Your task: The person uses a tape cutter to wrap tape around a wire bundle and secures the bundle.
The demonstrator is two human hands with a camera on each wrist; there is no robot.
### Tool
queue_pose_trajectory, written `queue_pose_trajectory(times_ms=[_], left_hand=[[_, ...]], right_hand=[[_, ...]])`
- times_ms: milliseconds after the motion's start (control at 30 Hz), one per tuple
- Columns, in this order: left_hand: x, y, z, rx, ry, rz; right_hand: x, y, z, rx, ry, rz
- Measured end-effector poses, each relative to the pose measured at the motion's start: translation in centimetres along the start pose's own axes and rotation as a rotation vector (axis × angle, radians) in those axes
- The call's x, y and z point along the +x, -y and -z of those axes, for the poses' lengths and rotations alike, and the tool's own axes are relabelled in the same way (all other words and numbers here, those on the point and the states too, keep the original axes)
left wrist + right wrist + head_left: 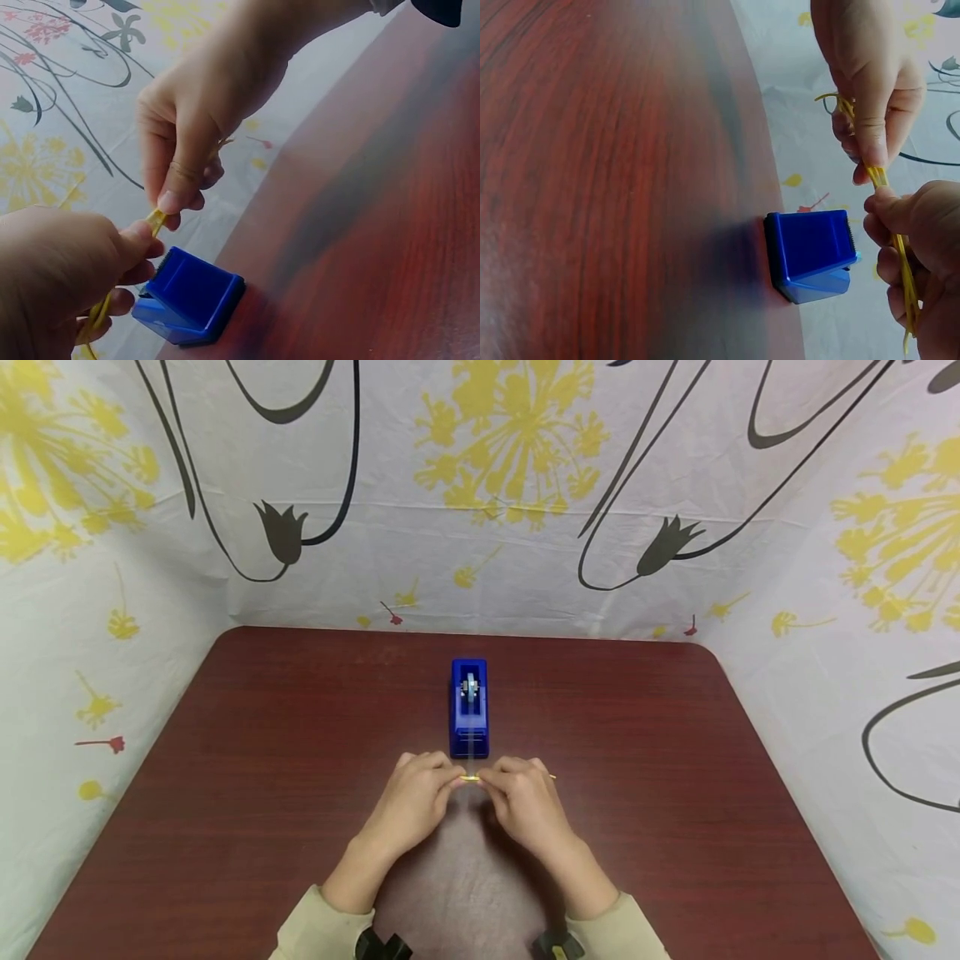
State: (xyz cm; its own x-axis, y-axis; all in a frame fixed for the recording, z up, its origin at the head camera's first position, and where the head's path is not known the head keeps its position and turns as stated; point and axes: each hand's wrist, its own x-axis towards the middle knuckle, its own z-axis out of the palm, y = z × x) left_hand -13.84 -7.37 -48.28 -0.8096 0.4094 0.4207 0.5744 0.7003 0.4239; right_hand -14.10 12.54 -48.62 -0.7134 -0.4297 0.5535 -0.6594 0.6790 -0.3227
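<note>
Both hands meet near the middle of the table, just in front of a blue tape dispenser [457, 710]. The left hand [412, 800] and the right hand [528, 806] pinch a bundle of thin yellow strands [470, 778] between thumbs and fingers, a short way apart. A clear strip of tape runs from the dispenser's roll toward the strands between the hands. In the right wrist view, loose ends of the yellow bundle [909, 289] run past the fingers of the right hand [937, 232]. More of it curls out by the left hand [866, 67].
The dark red wooden table [637, 718] has rounded far corners. A white cloth [517, 568] with yellow flowers and dark stems hangs behind it and along both sides. The dispenser's serrated cutting edge [851, 238] faces the hands.
</note>
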Motion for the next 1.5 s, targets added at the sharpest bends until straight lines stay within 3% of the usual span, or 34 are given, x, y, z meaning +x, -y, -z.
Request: queue_pose_trajectory(times_ms=[367, 767, 1167, 1333, 1500], left_hand=[[0.1, 0.0, 0.0, 0.036, 0.091, 0.074], [0.1, 0.5, -0.4, 0.013, -0.048, -0.002], [0.0, 0.7, -0.7, 0.031, -0.13, -0.038], [0.0, 0.5, -0.8, 0.031, -0.144, -0.031], [0.0, 0.3, -0.7, 0.054, -0.105, 0.003]], right_hand=[[-0.2, -0.2, -0.5, -0.046, -0.048, 0.049], [0.0, -0.1, -0.4, -0.066, -0.038, 0.04], [0.6, 0.3, 0.5, -0.07, 0.142, -0.063], [0.6, 0.1, 0.6, -0.064, 0.115, -0.06], [0.5, 0.0, 0.4, -0.077, 0.056, -0.03]])
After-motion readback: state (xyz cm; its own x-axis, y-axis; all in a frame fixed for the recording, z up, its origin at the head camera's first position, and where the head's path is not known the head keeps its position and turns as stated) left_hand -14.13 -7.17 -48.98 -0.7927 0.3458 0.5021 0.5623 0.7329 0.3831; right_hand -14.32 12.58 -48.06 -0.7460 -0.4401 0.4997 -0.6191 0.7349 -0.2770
